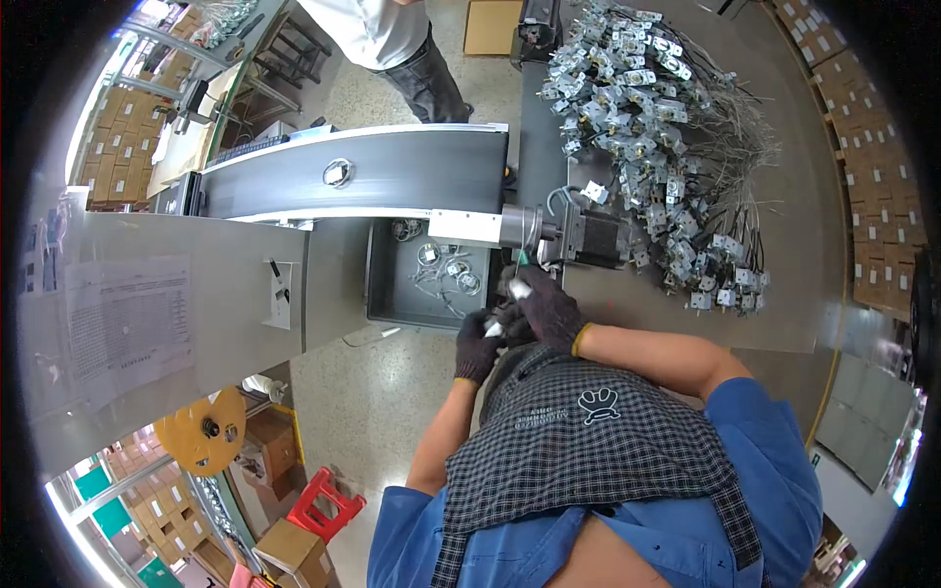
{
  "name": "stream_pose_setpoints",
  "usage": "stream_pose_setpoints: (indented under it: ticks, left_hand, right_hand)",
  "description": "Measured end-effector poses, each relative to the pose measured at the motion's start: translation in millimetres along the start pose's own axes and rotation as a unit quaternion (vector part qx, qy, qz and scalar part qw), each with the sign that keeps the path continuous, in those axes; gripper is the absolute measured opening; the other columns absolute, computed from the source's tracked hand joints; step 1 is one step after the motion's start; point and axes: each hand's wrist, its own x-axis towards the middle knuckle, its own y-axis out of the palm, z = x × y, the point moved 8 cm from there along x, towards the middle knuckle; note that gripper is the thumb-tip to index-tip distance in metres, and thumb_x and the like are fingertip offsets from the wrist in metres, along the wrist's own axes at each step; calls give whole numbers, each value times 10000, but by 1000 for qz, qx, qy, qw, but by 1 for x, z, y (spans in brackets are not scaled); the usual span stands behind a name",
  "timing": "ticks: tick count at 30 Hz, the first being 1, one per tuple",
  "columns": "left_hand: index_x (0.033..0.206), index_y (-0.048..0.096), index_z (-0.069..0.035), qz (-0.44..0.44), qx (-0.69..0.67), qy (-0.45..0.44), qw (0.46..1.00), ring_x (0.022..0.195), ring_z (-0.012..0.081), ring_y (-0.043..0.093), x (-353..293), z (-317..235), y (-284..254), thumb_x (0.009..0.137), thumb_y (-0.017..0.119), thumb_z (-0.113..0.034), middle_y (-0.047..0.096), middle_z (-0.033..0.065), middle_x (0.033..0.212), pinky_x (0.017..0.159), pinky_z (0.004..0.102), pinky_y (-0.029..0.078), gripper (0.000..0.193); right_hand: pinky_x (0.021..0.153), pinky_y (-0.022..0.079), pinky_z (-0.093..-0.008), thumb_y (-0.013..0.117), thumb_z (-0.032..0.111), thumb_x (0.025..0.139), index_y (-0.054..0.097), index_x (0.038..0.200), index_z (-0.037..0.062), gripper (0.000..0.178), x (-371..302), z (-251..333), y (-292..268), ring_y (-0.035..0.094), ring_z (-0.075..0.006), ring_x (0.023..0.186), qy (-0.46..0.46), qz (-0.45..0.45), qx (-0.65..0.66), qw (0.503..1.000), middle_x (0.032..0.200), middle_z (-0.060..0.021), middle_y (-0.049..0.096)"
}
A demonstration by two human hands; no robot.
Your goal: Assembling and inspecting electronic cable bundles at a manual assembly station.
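Dark knit gloves with pale fingertips cover both hands, which are close together in front of my apron, just below the conveyor's end. My left hand (479, 345) is closed, its fingers curled in toward the right hand. My right hand (549, 310) is also closed, its fingers bent up near the motor end of the conveyor. Whatever lies between the fingers is dark and small, and the gloves hide most of it. A thin looped cable (530, 233) hangs by the roller above my right hand. Left of the hands, a grey bin (376, 284) holds several coiled cables with small white parts.
A coiled cable piece (337, 173) lies on the conveyor belt (421, 171). On the right-hand table (774, 328) is a large heap of metal parts with wires (637, 108). A grey panel (225, 333) stands left, a red stool (326, 504) below it. Another person (377, 39) stands beyond the conveyor.
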Motion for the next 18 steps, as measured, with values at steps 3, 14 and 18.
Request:
stream_pose_setpoints:
  ticks: [3,14,18]
  left_hand:
    - [1221,628,38,-29,-44,226,973,824,184,692,41,-44,12,880,657,-125,697,131,1043,620,298,548,379]
    - [1262,645,12,26,-200,144,969,911,214,702,49,-122,32,904,596,-121,713,113,1034,761,327,577,385]
    - [1298,620,-39,-131,-266,150,943,652,107,571,26,-87,-4,991,564,-211,674,50,888,555,252,450,356]
  right_hand:
    - [639,572,-349,540,197,1016,645,1190,36,259,-20,5,-8,701,-205,747,-101,94,-37,990,953,-136,694]
    - [880,535,-365,566,171,1013,657,1186,39,236,-34,13,-70,653,-207,1000,-65,20,47,997,1027,-93,703]
    - [884,539,-378,662,231,963,595,1294,24,396,-30,15,-64,655,-232,1044,-77,18,83,993,1131,-133,688]
